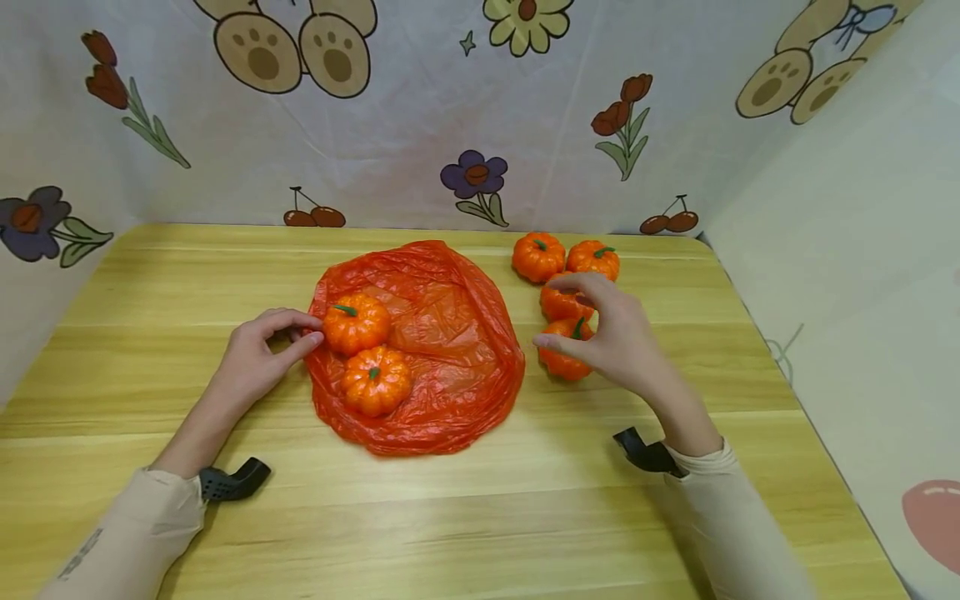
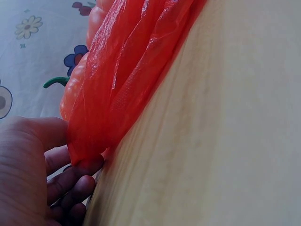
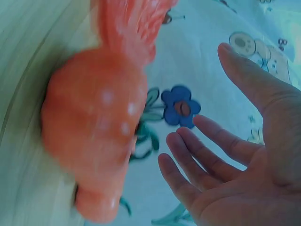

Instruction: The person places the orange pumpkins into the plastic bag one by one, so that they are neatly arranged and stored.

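Observation:
A red plastic bag (image 1: 457, 350) lies spread on the table, its rim rolled open. Two small orange pumpkins (image 1: 377, 382) with green stems sit at its left side. My left hand (image 1: 258, 354) pinches the bag's left edge between thumb and fingers, beside the upper pumpkin (image 1: 356, 325). Over the group of pumpkins to the right of the bag, my right hand (image 1: 622, 333) hovers with thumb and fingers spread apart and holds nothing. Nearest to it is the front pumpkin (image 1: 564, 358); the one behind it (image 1: 562, 304) is partly hidden by the fingers.
Two more pumpkins, one at the left (image 1: 538, 257) and one at the right (image 1: 594, 258), stand near the table's back edge. The wooden table (image 1: 450, 533) meets a patterned cloth (image 1: 390, 167) behind it. Black wrist pieces, left (image 1: 234, 481) and right (image 1: 647, 454), jut from the sleeves.

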{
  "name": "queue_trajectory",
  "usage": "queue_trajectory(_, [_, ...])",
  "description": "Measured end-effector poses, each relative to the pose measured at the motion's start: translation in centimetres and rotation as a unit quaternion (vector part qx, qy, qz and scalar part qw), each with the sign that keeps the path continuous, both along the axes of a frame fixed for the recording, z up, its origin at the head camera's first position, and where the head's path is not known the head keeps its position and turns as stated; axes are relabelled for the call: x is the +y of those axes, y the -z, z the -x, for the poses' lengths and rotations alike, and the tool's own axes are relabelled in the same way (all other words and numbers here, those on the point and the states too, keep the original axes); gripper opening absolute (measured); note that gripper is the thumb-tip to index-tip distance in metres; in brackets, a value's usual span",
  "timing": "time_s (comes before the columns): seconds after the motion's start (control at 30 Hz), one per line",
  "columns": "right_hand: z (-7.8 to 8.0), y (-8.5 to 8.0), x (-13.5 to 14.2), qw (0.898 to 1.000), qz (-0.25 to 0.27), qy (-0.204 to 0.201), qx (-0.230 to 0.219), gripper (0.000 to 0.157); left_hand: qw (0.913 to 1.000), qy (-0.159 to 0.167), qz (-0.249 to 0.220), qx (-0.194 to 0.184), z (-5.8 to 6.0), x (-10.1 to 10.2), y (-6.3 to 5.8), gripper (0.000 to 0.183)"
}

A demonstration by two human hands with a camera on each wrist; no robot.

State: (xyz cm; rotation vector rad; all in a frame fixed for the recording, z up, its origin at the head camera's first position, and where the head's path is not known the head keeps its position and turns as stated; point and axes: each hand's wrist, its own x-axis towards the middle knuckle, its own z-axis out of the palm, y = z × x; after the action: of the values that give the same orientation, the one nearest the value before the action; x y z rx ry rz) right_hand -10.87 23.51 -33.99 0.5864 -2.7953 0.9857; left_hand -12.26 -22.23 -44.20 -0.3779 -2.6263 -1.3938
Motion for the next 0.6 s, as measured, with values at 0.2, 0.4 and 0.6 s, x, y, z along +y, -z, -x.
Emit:
queue_trajectory(0.2, [-0.3, 0.2, 2.8, 1.000, 0.005, 0.014, 0.005, 0.063, 1.0000, 0.003, -0.002, 0.003, 0.0, 0.1, 0.0, 0.014])
queue_trajectory(0.4, [-0.6, 0.5, 4.0, 1.000, -0.019, 0.016, -0.016, 0.062, 1.0000, 0.003, -0.002, 0.001, 0.0, 0.2, 0.0, 0.014])
queue_trajectory(0.6, [-0.4, 0.8, 4.2, 0.996, -0.053, 0.012, -0.072, 0.059, 1.0000, 0.000, 0.001, -0.002, 0.0, 0.2, 0.0, 0.015])
